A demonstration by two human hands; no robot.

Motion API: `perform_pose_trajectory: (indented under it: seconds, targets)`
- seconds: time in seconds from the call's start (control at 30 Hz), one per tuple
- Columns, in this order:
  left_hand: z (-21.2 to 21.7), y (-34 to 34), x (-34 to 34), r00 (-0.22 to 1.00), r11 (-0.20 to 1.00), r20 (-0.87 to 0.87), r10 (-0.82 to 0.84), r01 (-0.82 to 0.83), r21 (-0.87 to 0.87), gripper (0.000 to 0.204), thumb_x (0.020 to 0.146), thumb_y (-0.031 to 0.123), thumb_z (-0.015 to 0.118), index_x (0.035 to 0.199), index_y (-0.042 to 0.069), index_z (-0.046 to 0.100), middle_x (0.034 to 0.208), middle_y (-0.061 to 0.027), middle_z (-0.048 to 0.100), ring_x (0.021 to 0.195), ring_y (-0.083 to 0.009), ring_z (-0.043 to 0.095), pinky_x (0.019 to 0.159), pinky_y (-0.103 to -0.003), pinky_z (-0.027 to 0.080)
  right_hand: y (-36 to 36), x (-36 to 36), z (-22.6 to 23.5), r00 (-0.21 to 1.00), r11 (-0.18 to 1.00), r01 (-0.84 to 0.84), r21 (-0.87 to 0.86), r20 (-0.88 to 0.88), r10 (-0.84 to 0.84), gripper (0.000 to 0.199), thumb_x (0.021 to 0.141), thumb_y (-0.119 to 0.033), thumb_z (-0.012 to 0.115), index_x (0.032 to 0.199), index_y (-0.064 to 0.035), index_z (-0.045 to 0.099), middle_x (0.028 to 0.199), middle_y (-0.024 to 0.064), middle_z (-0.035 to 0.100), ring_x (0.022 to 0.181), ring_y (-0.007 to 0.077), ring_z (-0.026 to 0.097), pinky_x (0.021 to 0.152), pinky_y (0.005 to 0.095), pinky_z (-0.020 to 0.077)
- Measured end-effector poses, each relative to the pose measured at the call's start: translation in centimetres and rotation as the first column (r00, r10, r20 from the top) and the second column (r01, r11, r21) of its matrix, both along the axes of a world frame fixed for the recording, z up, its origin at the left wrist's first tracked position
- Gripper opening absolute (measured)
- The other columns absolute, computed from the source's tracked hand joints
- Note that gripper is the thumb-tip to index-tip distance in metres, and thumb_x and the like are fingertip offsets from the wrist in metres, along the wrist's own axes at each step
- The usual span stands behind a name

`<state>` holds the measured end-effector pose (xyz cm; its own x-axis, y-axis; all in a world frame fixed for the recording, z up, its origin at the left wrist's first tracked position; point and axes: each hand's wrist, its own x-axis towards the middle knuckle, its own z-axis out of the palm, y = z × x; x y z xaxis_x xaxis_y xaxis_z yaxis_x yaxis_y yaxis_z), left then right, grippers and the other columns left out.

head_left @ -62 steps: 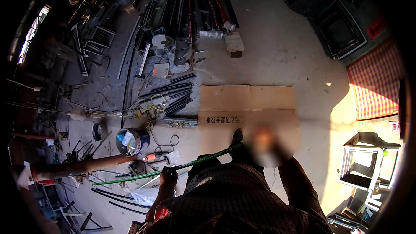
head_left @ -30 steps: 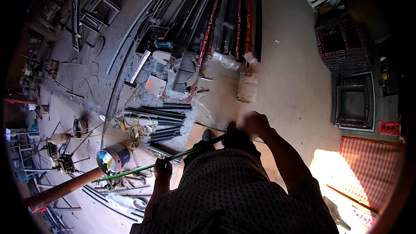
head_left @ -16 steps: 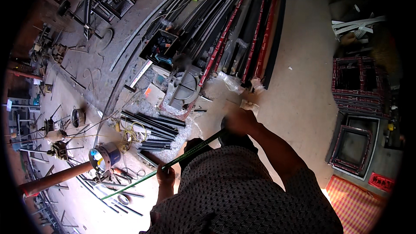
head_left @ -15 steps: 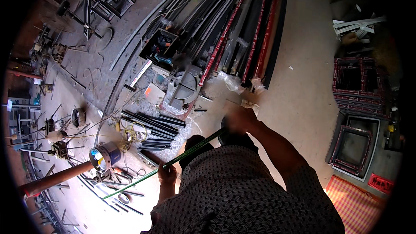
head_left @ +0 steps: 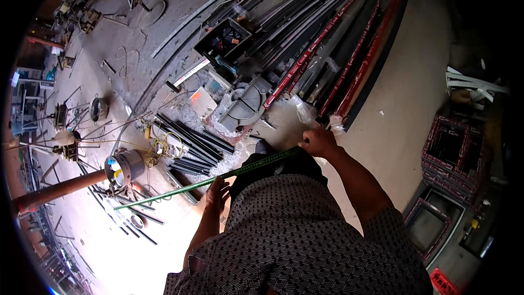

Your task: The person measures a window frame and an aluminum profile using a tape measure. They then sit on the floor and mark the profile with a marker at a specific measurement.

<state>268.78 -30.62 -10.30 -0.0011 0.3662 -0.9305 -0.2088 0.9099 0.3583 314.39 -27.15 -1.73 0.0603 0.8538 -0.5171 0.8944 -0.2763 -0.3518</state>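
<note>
A long, narrow green strip (head_left: 194,184) with dark printed marks along it slants across the front of my body, its right end higher than its left. My right hand (head_left: 318,143) is closed at the strip's right end, fist-like, with the fingertips partly hidden. My left hand (head_left: 217,193) has its thumb and fingers round the middle of the strip. Past my left hand the strip runs on toward the bright floor at the lower left. Whether it is a measuring tape or a wrapped profile I cannot tell.
Short dark profiles (head_left: 191,142) lie left of my feet, near a grey round machine base (head_left: 244,104). Long red-wrapped profiles (head_left: 322,49) stretch away ahead. A bucket (head_left: 125,166) stands at the left beside a brown pole (head_left: 60,191). Stacked frames (head_left: 450,153) are at the right.
My view has turned, so the surroundings sit differently. The strip now lies flatter across me. My right hand, blurred before, shows clearly at its end; my left still holds the middle.
</note>
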Motion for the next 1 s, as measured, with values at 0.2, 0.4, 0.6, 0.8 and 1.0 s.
perform_pose_trajectory:
  seconds: [0.2, 0.4, 0.6, 0.8, 1.0]
  targets:
    - [1.4, 1.7, 5.0, 0.939, 0.942, -0.121, -0.321, 0.331, 0.065, 0.051, 0.092, 0.043, 0.075, 0.121, 0.002, 0.069, 0.107, -0.0076, 0.072, 0.100, -0.0190, 0.066, 0.086, -0.032, 0.051, 4.5, 1.7, -2.7, 0.999, 0.999, -0.048, 0.017, -0.001, 0.048, 0.036, 0.084, -0.044, 0.077, 0.092, -0.0092, 0.073, 0.091, 0.0139, 0.074, 0.091, 0.0353, 0.071, 0.079, 0.0481, 0.0546]
    - [-2.4, -0.8, 9.7, 0.789, 0.783, -0.292, -0.541, 0.599, 0.166, 0.060, 0.088, 0.048, 0.076, 0.122, -0.001, 0.068, 0.114, -0.0168, 0.073, 0.106, -0.0295, 0.069, 0.096, -0.038, 0.053, 10.6, 3.2, -4.4, 0.995, 0.983, -0.096, -0.156, -0.002, 0.097, 0.037, 0.086, -0.045, 0.076, 0.092, -0.0082, 0.073, 0.093, 0.0167, 0.073, 0.092, 0.0372, 0.070, 0.077, 0.0483, 0.0544]
    - [0.7, 0.5, 19.7, 0.535, 0.622, -0.437, -0.723, 0.780, -0.074, 0.085, 0.080, 0.047, 0.078, 0.149, 0.007, 0.046, 0.146, -0.0233, 0.050, 0.138, -0.0410, 0.047, 0.113, -0.049, 0.043, 15.5, 6.9, -9.1, 0.967, 0.951, -0.253, -0.180, -0.035, 0.251, 0.036, 0.087, -0.046, 0.075, 0.096, -0.0112, 0.073, 0.093, 0.0149, 0.074, 0.091, 0.0365, 0.071, 0.078, 0.0476, 0.0543]
    - [0.2, -1.5, 28.3, 0.548, 0.678, -0.452, -0.704, 0.708, -0.197, 0.071, 0.084, 0.042, 0.075, 0.143, 0.012, 0.050, 0.140, -0.0246, 0.052, 0.134, -0.0441, 0.049, 0.109, -0.051, 0.045, 19.7, 10.3, -13.0, 0.948, 0.895, -0.316, -0.315, -0.075, 0.309, 0.039, 0.088, -0.049, 0.073, 0.099, -0.0111, 0.074, 0.096, 0.0154, 0.074, 0.094, 0.0366, 0.071, 0.081, 0.0475, 0.0548]
    - [-1.0, -4.0, 30.7, 0.535, 0.690, -0.493, -0.686, 0.694, -0.208, 0.045, 0.090, 0.022, 0.066, 0.129, 0.008, 0.053, 0.115, -0.0272, 0.064, 0.106, -0.0484, 0.063, 0.094, -0.053, 0.053, 21.3, 13.1, -14.6, 0.929, 0.862, -0.369, -0.349, -0.115, 0.351, 0.038, 0.088, -0.047, 0.074, 0.095, -0.0096, 0.074, 0.094, 0.0168, 0.075, 0.092, 0.0381, 0.071, 0.079, 0.0486, 0.0548]
